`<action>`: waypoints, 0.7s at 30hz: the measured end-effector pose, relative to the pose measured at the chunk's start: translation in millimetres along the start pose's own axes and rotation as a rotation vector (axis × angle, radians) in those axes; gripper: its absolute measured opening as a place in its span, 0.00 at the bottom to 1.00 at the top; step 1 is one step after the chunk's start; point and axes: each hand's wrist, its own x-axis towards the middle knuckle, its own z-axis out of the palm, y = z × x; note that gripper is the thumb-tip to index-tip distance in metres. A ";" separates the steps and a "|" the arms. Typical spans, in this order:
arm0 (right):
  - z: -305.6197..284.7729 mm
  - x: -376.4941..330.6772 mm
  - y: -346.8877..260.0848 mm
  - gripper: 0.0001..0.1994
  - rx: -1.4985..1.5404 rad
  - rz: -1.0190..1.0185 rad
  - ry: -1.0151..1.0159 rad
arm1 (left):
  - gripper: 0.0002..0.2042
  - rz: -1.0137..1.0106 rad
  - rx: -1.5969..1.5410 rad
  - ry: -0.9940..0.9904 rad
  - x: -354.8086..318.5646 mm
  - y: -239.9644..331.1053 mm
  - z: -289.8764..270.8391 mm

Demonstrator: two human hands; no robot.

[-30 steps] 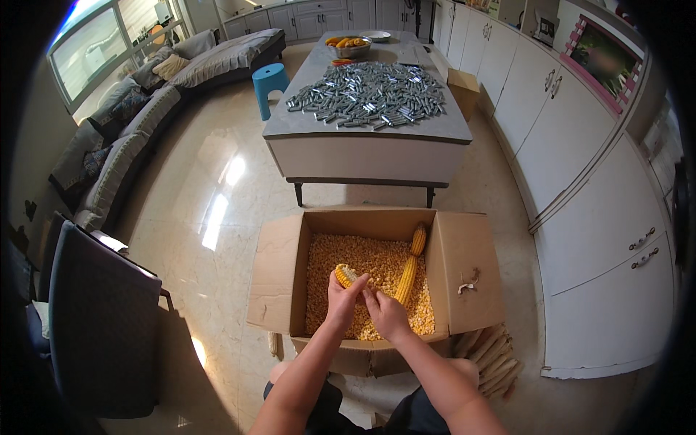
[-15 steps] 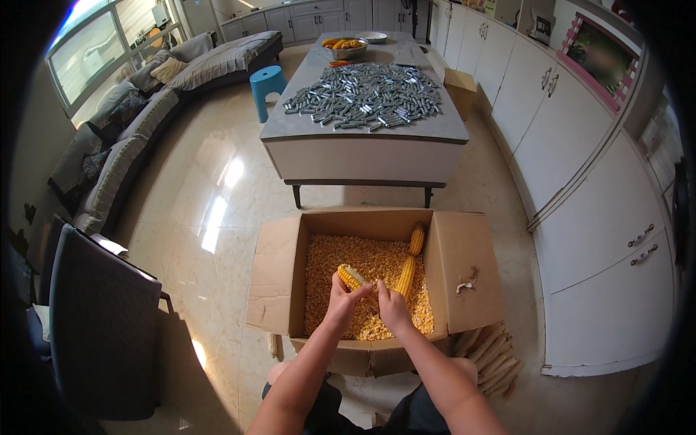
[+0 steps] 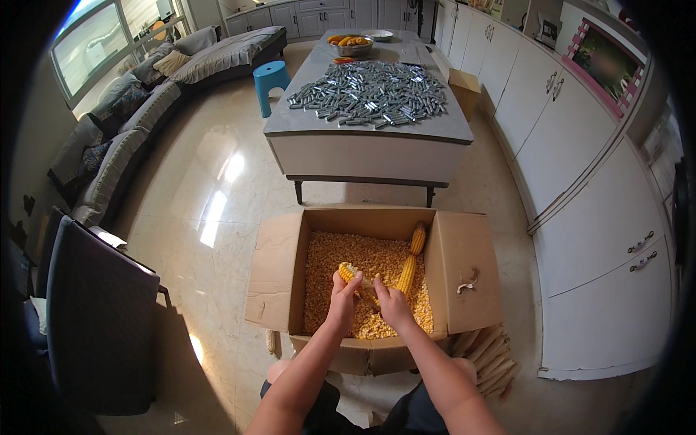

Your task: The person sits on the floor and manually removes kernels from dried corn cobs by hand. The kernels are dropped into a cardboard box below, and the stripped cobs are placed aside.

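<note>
A partly stripped corn cob (image 3: 349, 272) is held above an open cardboard box (image 3: 274, 272). Yellow kernels cover its upper end, while the middle looks pale and bare. My left hand (image 3: 343, 297) wraps round the kernelled end. Closed at the cob's lower right part is my right hand (image 3: 392, 304), its fingers partly hiding what they touch. Loose corn kernels (image 3: 335, 252) spread over the bottom of the box. Against the box's right wall lie a full corn cob (image 3: 407, 277) and another cob (image 3: 418, 238) beyond it.
Stripped cobs (image 3: 493, 360) are heaped on the floor right of the box; one pale cob (image 3: 271, 342) lies left. Ahead, a table (image 3: 370, 156) bears many small silvery cylinders (image 3: 377, 94) and a bowl of corn (image 3: 351, 48). A blue stool (image 3: 271, 83) and dark chair (image 3: 101, 319) stand left.
The cob has turned a little in my hands, and less of its yellow side shows above my left hand. Both hands stay over the box. The view has shifted slightly.
</note>
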 end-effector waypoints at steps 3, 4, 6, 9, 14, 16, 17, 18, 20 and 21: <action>-1.8 5.4 11.1 0.28 0.188 0.124 -0.101 | 0.09 0.007 0.011 0.007 0.6 -1.2 -0.2; -4.9 4.7 7.9 0.29 0.332 0.228 -0.175 | 0.08 0.012 0.013 0.025 1.0 -1.6 -0.5; -10.5 0.6 -3.8 0.30 0.535 0.291 -0.271 | 0.07 -0.032 -0.079 0.082 1.8 4.7 0.7; -16.6 -7.0 -16.9 0.29 0.546 0.166 -0.337 | 0.06 -0.044 -0.184 0.096 4.7 5.5 -4.1; -6.7 -7.9 -9.9 0.23 0.287 -0.120 -0.146 | 0.09 -0.033 -0.188 0.106 8.5 1.9 -5.9; -3.7 -4.1 -3.8 0.23 0.266 -0.176 -0.049 | 0.08 -0.006 -0.132 0.080 7.1 2.4 -4.1; -8.7 -6.9 -9.2 0.23 0.262 -0.133 -0.063 | 0.08 0.008 -0.104 0.066 6.4 3.1 -3.0; -8.3 -3.9 -2.7 0.24 0.288 -0.056 -0.073 | 0.08 0.012 -0.105 0.060 5.3 4.0 -1.2; -7.3 2.7 8.0 0.25 0.339 0.097 -0.092 | 0.09 0.021 -0.108 0.046 3.5 5.1 2.6; -10.7 3.2 11.6 0.25 0.470 0.157 -0.181 | 0.08 0.023 -0.115 0.052 4.3 3.5 1.9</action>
